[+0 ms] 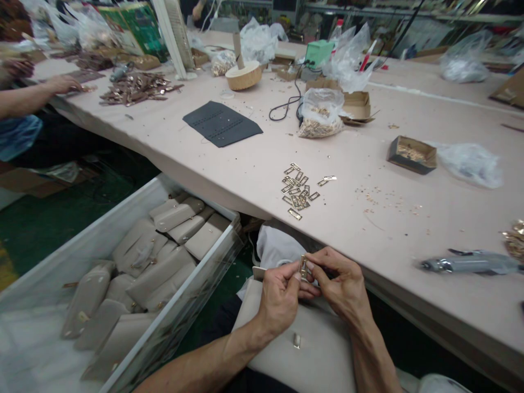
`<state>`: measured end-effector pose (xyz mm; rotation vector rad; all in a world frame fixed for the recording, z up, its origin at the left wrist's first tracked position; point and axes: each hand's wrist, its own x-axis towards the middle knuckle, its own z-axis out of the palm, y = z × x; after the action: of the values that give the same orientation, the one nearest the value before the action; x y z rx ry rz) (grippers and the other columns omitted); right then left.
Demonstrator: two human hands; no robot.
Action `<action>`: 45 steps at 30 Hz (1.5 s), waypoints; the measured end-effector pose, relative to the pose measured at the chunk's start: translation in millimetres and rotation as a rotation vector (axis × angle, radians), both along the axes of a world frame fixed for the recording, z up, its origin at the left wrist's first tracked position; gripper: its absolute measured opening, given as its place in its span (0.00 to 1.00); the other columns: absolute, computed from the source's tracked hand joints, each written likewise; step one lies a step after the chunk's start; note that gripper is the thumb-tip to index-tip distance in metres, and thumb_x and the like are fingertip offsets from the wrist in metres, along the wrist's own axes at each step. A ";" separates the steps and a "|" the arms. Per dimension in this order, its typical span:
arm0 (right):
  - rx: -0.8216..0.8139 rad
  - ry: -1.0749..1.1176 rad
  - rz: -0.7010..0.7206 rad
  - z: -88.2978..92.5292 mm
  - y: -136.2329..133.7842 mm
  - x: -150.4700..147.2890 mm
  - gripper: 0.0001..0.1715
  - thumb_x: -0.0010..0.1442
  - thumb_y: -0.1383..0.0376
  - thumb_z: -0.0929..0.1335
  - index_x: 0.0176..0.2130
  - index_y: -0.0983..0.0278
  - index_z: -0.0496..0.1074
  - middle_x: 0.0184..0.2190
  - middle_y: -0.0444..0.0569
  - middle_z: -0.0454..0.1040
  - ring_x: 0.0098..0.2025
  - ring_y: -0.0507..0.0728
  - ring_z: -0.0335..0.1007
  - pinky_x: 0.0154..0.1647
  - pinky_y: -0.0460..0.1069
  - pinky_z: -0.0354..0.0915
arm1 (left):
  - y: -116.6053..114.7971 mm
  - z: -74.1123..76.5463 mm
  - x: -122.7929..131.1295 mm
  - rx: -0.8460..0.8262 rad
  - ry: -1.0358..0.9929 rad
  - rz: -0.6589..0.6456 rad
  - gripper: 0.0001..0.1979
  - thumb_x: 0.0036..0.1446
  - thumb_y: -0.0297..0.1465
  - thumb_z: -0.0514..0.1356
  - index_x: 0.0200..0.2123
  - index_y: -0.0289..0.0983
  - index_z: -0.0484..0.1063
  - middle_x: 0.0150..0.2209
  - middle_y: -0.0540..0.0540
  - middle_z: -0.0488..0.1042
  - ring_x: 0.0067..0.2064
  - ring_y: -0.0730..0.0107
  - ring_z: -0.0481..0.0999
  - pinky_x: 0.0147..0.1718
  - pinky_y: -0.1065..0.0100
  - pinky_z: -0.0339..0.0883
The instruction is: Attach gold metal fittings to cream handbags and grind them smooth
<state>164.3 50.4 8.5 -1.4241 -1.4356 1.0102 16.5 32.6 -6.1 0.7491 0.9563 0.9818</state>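
Note:
My left hand (281, 297) and my right hand (340, 283) meet below the table edge, both pinched on a small gold metal buckle (303, 267). Under them on my lap lies a beige leather piece (311, 349) with a small gold fitting (297, 340) on it. A pile of several gold rectangular buckles (297, 188) lies on the pink table (254, 164) just beyond my hands. Tiny gold bits (370, 199) are scattered to its right.
A clear bin (123, 202) of beige leather pouches (164, 245) stands at my left. On the table: a dark grey pad (221, 123), a bag of gold parts (320, 114), a small box (411, 153), a grey power tool (470, 263). A co-worker's hand (61, 84) rests far left.

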 end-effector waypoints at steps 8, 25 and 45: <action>-0.137 0.136 0.007 -6.0 3.0 5.4 0.12 0.63 0.56 0.75 0.40 0.62 0.83 0.33 0.49 0.78 0.30 0.56 0.73 0.30 0.49 0.70 | 1.9 -3.4 -0.7 0.015 0.024 -0.014 0.17 0.66 0.35 0.61 0.51 0.31 0.81 0.38 0.40 0.81 0.31 0.63 0.86 0.30 0.71 0.80; -0.043 0.125 -0.026 -15.6 3.6 6.5 0.06 0.62 0.60 0.76 0.37 0.60 0.84 0.34 0.49 0.80 0.36 0.58 0.75 0.37 0.51 0.67 | -11.5 -4.0 5.9 0.328 0.647 0.113 0.10 0.64 0.33 0.64 0.46 0.36 0.81 0.33 0.41 0.84 0.29 0.58 0.84 0.30 0.65 0.80; -0.131 0.214 0.057 -10.6 2.8 13.2 0.10 0.63 0.59 0.75 0.40 0.62 0.85 0.33 0.49 0.77 0.33 0.55 0.71 0.34 0.49 0.67 | 4.8 3.0 2.8 -0.106 0.021 -0.053 0.21 0.57 0.45 0.69 0.32 0.30 0.76 0.26 0.41 0.80 0.26 0.61 0.84 0.25 0.71 0.78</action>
<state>177.5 53.2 -2.0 -1.3276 -1.2795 1.2721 19.3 37.4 -3.1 0.6933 0.9945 0.8717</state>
